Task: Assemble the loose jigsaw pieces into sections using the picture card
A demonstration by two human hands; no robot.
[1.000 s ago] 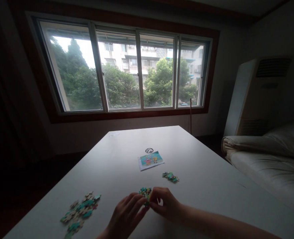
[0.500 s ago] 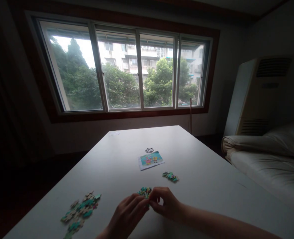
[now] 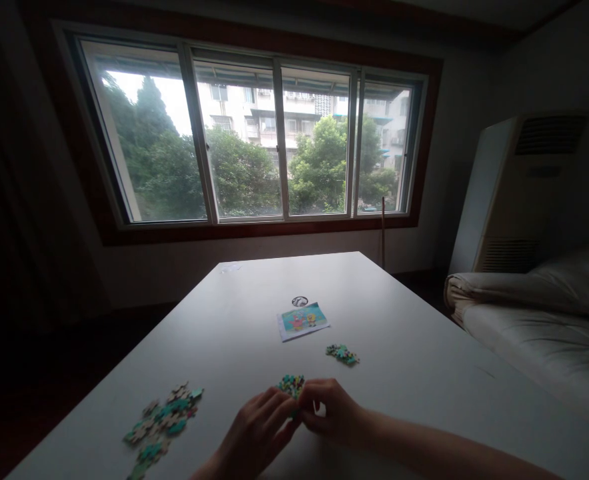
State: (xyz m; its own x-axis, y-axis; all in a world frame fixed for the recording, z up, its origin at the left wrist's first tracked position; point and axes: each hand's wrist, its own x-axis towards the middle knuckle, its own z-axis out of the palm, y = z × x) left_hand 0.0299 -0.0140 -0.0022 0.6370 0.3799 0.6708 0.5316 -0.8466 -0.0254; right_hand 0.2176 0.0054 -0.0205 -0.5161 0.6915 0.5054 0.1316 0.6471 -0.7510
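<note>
My left hand (image 3: 262,423) and my right hand (image 3: 335,408) meet at the near middle of the white table (image 3: 254,333). Between them lies a cluster of joined jigsaw pieces (image 3: 290,384), green with colourful specks, partly covered by my fingers. The left fingers are bent together over the cluster's near left edge. On its right side, the right thumb and index finger are closed in a pinch; the piece at their tips is mostly hidden. To the left spreads a loose heap of jigsaw pieces (image 3: 167,420), teal and bare backs mixed. A smaller pile of pieces (image 3: 343,354) sits beyond my right hand.
A picture card (image 3: 304,321) with cartoon figures lies ahead of my hands, just before a round inset (image 3: 300,301) in the tabletop. Some clear scraps (image 3: 230,269) are at the far left corner. A pale sofa (image 3: 534,333) stands to the right.
Both hands stay at the joined pieces. The right fingers have tilted slightly, and the left thumb shows a little lower. The piles and card have not moved.
</note>
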